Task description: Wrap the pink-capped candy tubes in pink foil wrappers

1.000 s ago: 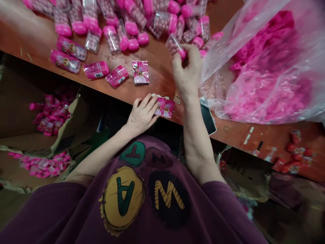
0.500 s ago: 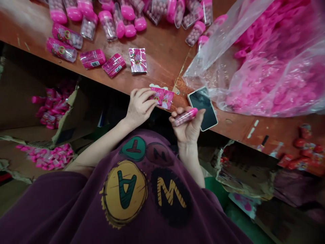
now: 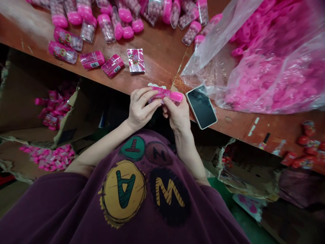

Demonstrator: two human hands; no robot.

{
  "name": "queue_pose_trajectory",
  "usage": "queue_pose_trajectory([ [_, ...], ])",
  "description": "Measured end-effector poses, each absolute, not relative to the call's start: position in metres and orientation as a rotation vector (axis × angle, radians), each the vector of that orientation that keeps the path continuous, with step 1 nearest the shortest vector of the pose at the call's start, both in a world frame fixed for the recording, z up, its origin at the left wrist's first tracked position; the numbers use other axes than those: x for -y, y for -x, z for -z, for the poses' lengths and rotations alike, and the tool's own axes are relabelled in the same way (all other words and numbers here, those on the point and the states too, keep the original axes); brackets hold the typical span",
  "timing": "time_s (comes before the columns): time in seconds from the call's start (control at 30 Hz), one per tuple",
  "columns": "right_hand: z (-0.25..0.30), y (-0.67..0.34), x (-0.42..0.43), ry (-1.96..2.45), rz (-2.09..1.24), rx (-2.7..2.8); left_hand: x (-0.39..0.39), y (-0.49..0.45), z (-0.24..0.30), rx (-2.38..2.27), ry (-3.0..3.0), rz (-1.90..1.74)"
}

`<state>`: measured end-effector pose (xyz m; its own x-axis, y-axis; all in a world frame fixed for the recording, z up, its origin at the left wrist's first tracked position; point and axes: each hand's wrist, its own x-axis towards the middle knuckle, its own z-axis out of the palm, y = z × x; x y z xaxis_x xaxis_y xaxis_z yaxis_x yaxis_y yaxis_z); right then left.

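My left hand [image 3: 140,109] and my right hand [image 3: 177,114] meet at the near edge of the wooden table [image 3: 162,64]. Between them they hold a small pink-capped candy tube [image 3: 174,97] and a pink printed label sleeve [image 3: 158,92] lying along it. Left fingers pinch the sleeve. The right fingers grip the tube from below. Several labelled tubes [image 3: 91,60] lie on the table at the left. A heap of unlabelled candy tubes [image 3: 119,23] covers the far part.
A phone [image 3: 201,106] lies face up right of my hands. A clear plastic bag of pink caps [image 3: 266,61] fills the right side. Cardboard boxes with pink packs [image 3: 53,108] stand on the floor at left. Red items [image 3: 309,142] sit at far right.
My right hand took a tube from the far heap, brought it back to the table edge, then up against the label sleeve in my left hand. The two hands now touch.
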<state>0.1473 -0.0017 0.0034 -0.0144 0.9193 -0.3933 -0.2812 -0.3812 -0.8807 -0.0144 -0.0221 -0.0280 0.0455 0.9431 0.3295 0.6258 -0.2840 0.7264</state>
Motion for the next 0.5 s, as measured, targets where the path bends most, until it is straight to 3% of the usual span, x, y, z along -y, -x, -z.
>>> queue_pose_trajectory([
  [0.17, 0.005, -0.159, -0.002, 1.281, -1.468, 0.834, 0.024, 0.013, 0.011, -1.597, -1.434, -1.259],
  [0.37, 0.009, -0.165, -0.003, 1.265, -1.461, 1.028, 0.010, 0.012, -0.009, -1.211, -0.706, -0.939],
  [0.5, 0.013, -0.161, -0.006, 1.391, -1.146, 1.358, 0.003, 0.010, -0.009, -1.262, -0.630, -0.990],
])
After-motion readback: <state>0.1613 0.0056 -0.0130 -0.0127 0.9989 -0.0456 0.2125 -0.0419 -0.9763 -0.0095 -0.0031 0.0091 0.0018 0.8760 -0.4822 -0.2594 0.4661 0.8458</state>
